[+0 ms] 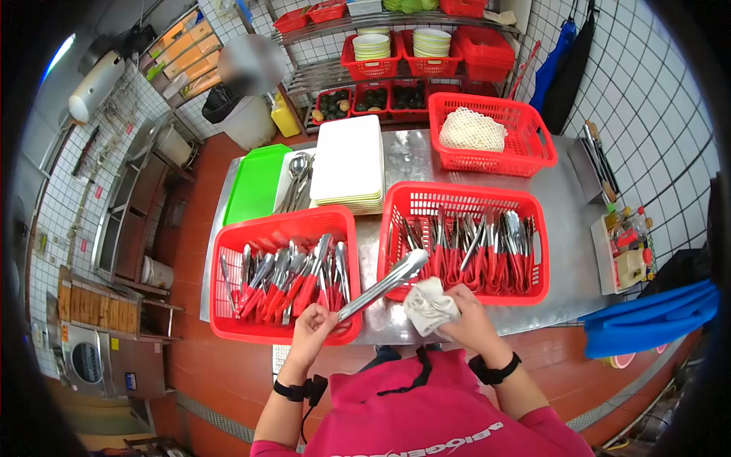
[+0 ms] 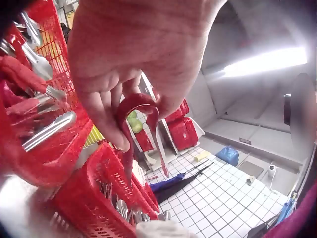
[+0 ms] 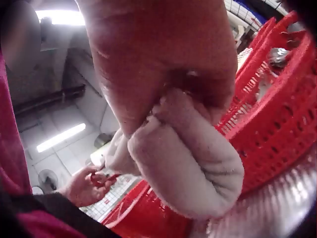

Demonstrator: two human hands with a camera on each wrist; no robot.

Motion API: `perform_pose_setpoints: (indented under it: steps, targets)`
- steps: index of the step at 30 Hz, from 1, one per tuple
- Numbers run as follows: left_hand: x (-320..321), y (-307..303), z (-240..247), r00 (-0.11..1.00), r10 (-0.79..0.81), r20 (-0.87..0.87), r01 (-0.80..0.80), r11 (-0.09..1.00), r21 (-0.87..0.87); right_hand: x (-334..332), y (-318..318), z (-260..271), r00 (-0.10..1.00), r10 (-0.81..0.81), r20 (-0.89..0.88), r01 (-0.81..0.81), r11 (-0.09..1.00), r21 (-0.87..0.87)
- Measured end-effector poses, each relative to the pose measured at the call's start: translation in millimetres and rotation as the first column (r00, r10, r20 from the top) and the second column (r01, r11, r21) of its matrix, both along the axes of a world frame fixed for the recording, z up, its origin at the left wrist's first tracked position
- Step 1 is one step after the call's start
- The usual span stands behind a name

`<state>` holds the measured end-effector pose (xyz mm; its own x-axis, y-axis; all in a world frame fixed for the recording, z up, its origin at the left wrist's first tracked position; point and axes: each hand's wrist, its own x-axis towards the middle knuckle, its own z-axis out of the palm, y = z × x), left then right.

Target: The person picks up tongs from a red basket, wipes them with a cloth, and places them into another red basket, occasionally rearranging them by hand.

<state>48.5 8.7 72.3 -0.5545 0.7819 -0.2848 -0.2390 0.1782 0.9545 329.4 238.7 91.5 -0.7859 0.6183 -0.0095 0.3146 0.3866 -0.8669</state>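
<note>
Just above the near rim of the left basket, my left hand [image 1: 311,333] grips a pair of metal tongs [image 1: 381,288] by the handle end. The tongs slant up to the right, tips over the near left corner of the right basket. Their red-coated bend [image 2: 138,101] shows between thumb and fingers in the left wrist view. My right hand [image 1: 470,326] holds a bunched white cloth [image 1: 429,306] close beside the tongs. In the right wrist view the folded cloth [image 3: 185,158] bulges out below the curled fingers, part of it hidden in the palm.
Red-handled tongs fill the left basket [image 1: 219,305] and the right basket [image 1: 539,293] on the steel table [image 1: 567,228]. Behind them stand stacked white trays [image 1: 349,160], a green tray [image 1: 251,183], ladles or spoons [image 1: 298,171] and a basket [image 1: 495,161] holding white netting. A condiment box [image 1: 609,259] sits right.
</note>
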Motion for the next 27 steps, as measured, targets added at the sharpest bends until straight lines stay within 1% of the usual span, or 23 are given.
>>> perform_pose_setpoints:
  steps: [1,2,3,5,6,7,9,10,11,13,14,16,17,19,20,21,22,23,25,26,27]
  targets:
    - [0.4,-1.6,5.3,0.997,-0.022,0.079,0.02,0.999,0.027,-15.7,-3.5,8.8,0.999,-0.028,-0.047,0.03,0.999,0.04]
    - [0.1,-4.7,9.4,0.987,-0.047,0.156,0.039,0.998,0.055,-31.3,-7.9,12.6,0.997,-0.032,-0.066,0.04,0.992,0.118]
    - [-1.2,-8.7,11.2,0.986,-0.045,0.161,0.035,0.997,0.066,-44.3,-13.9,10.1,0.998,-0.028,-0.06,0.035,0.991,0.129]
    - [-6.3,-19.9,11.7,0.991,-0.12,0.052,0.119,0.993,0.017,-68.9,-22.6,-0.7,0.999,-0.035,0.003,0.034,0.973,0.228]
    - [-11.8,-29.4,4.6,0.988,-0.153,0.005,0.153,0.988,0.014,-77.0,-26.3,-2.8,0.999,-0.049,0.015,0.043,0.961,0.273]
    - [-16.0,-37.2,3.7,0.989,-0.147,0.007,0.147,0.989,0.025,-83.8,-27.5,-5.1,0.999,-0.043,0.018,0.036,0.958,0.283]
    - [-23.6,-52.9,5.5,0.987,-0.16,-0.027,0.161,0.987,0.02,-92.5,-25.5,-8.6,0.982,-0.113,0.149,0.066,0.955,0.29]
    - [-27.6,-61.2,6.2,0.987,-0.159,-0.03,0.159,0.987,0.016,-95.0,-24.4,-8.4,0.98,-0.17,0.102,0.132,0.943,0.306]
    - [-32.0,-69.3,3.1,0.988,-0.154,-0.027,0.155,0.988,0.023,-93.4,-20.3,-11.2,0.972,-0.205,0.118,0.15,0.92,0.361]
    - [-39.4,-83.9,-4.7,0.991,-0.131,0.008,0.131,0.991,0.026,-89.6,-12.2,-20.4,0.942,-0.325,0.079,0.263,0.866,0.426]
    - [-42.0,-90.1,-8.9,0.992,-0.129,0.012,0.128,0.991,0.035,-84.5,-9.2,-19.0,0.943,-0.324,0.08,0.259,0.862,0.435]
    - [-46.4,-99.2,-17.2,0.994,-0.099,0.046,0.096,0.994,0.049,-80.5,-9.8,-3.3,0.926,-0.376,0.035,0.332,0.855,0.399]
    - [-48.2,-101.2,-21.8,0.994,-0.093,0.054,0.09,0.994,0.059,-81.0,-14.0,3.7,0.928,-0.371,0.04,0.324,0.853,0.409]
    - [-49.2,-104.3,-30.5,0.996,-0.076,0.042,0.073,0.996,0.054,-84.7,-28.1,26.4,0.94,-0.335,-0.07,0.338,0.875,0.346]
    - [-49.2,-103.7,-33.3,0.996,-0.068,0.051,0.064,0.996,0.062,-88.3,-36.7,37.1,0.963,-0.245,-0.115,0.27,0.894,0.357]
    - [-49.4,-100.5,-34.3,0.996,-0.072,0.054,0.067,0.994,0.089,-94.3,-46.3,45.6,0.966,-0.236,-0.108,0.26,0.894,0.365]
    - [-49.8,-97.5,-34.0,0.996,-0.077,0.055,0.07,0.991,0.114,-102.0,-56.9,52.7,0.989,-0.103,-0.106,0.138,0.898,0.417]
    - [-49.4,-94.9,-32.7,0.996,-0.07,0.058,0.063,0.991,0.121,-110.1,-67.0,57.5,0.995,0.032,-0.097,0.017,0.884,0.467]
    - [-49.1,-88.8,-27.5,0.995,-0.102,0.006,0.1,0.987,0.122,-123.1,-88.0,59.6,0.988,0.155,0.009,-0.148,0.926,0.346]
    - [-49.9,-88.0,-23.9,0.994,-0.113,0.0,0.112,0.985,0.135,-129.4,-95.6,59.3,0.976,0.199,0.088,-0.217,0.91,0.353]
    - [-51.8,-90.2,-20.6,0.994,-0.105,0.001,0.104,0.985,0.141,-133.5,-98.8,59.7,0.974,0.206,0.091,-0.225,0.907,0.357]
